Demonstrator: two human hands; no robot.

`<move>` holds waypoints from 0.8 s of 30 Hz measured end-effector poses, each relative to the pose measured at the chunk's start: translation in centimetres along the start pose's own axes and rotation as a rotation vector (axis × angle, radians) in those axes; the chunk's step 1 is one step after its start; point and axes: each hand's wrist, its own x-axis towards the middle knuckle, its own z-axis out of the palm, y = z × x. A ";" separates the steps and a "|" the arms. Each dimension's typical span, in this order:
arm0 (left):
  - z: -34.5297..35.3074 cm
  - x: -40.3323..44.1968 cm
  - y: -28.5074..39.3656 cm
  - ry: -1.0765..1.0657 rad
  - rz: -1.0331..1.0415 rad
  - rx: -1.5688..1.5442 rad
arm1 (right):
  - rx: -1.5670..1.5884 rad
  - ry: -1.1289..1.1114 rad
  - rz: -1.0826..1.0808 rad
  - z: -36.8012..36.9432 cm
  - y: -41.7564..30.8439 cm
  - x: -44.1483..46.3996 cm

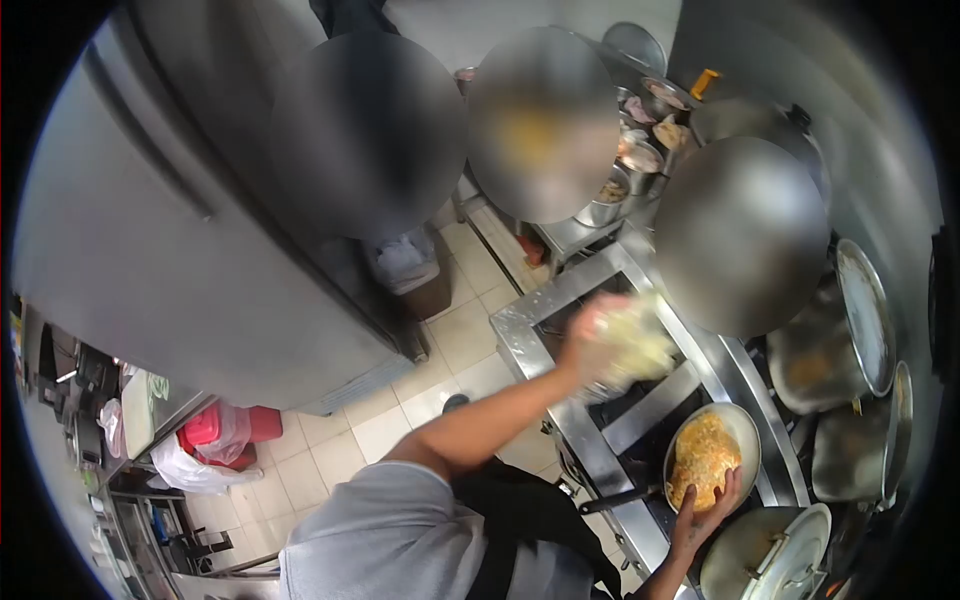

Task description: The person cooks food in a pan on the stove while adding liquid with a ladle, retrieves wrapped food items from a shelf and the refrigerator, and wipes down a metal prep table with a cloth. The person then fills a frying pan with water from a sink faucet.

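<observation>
My left hand (598,335) is up over the stove (640,415), its fingers closed on a clear plastic bag (640,345) of pale yellowish food, blurred by motion. Lower right, a frying pan (745,430) with a black handle rests on the stove. An orange and white layer of food (703,450) lies in it. My right hand (708,515) is at the pan's near edge, fingers spread and touching or just above the food.
Large metal pots (815,375) line the stove's right side, with a lidded pot (745,560) at the bottom. Metal food containers (640,155) stand beyond the stove. A steel refrigerator (200,270) fills the left. A waste bin (425,290) and red containers (262,424) are on the floor.
</observation>
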 end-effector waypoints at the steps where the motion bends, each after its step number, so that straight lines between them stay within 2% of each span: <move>1: -4.8 1.1 2.3 0.144 0.101 0.155 | -0.012 0.007 0.007 0.9 -1.0 -0.1; 3: -15.1 3.5 13.3 0.394 0.263 0.272 | -0.022 -0.001 0.057 4.3 -4.0 -0.3; 4: -21.6 5.1 13.8 0.440 0.396 0.388 | -0.036 -0.019 0.082 5.5 -5.5 -0.2; 5: -31.7 6.3 13.4 0.417 0.296 -0.045 | -0.052 -0.011 0.088 6.7 -6.3 -0.5; 7: -42.0 7.5 15.8 0.635 0.249 1.702 | -0.164 -0.057 0.119 9.7 -7.3 -0.7; 8: -46.0 8.3 16.2 0.634 0.241 1.703 | -0.152 -0.090 0.180 10.7 -9.5 -0.6; 10: -51.5 10.2 16.4 1.005 -0.682 1.113 | -0.169 -0.086 0.152 12.7 -9.6 -1.6; 11: -53.1 9.9 15.8 0.988 -0.709 1.120 | -0.229 -0.091 0.133 13.2 -9.2 -2.3; 13: -53.4 10.1 13.4 0.938 -0.583 0.992 | -0.150 0.007 0.194 14.5 -8.6 -4.0; 14: -53.4 9.5 13.3 0.696 -0.712 0.931 | -0.131 0.000 0.347 14.5 -8.6 -5.0; 15: -57.5 8.2 9.2 0.676 -0.688 0.921 | -0.085 0.064 0.490 14.6 -10.4 -5.3; 16: -64.4 5.3 4.8 0.295 -0.449 0.944 | -0.110 0.148 0.626 14.3 -11.4 -5.8; 17: -63.0 6.1 3.9 0.312 -0.629 0.984 | -0.356 0.195 0.632 13.6 -9.7 -7.5; 18: -58.4 6.7 4.1 0.455 -0.899 1.030 | -0.347 0.309 0.706 13.3 -8.4 -9.3; 19: -53.9 6.6 5.0 0.558 -1.100 1.103 | -0.342 0.453 0.709 13.7 -5.6 -12.2; 20: -49.9 6.0 6.9 0.619 -1.243 1.150 | -0.195 0.510 0.845 13.0 -4.8 -14.1; 21: -48.6 5.3 6.8 0.505 -1.353 1.207 | -0.022 0.564 0.956 13.0 -4.3 -15.4; 22: -52.1 4.5 3.6 0.557 -1.404 1.135 | -0.043 0.616 1.037 13.7 -3.6 -17.1; 23: -55.1 3.4 2.3 0.487 -1.461 0.997 | -0.059 0.662 1.112 14.7 -3.9 -18.6; 24: -54.2 2.9 2.9 0.327 -1.515 0.988 | 0.018 0.603 1.230 14.9 -4.3 -19.3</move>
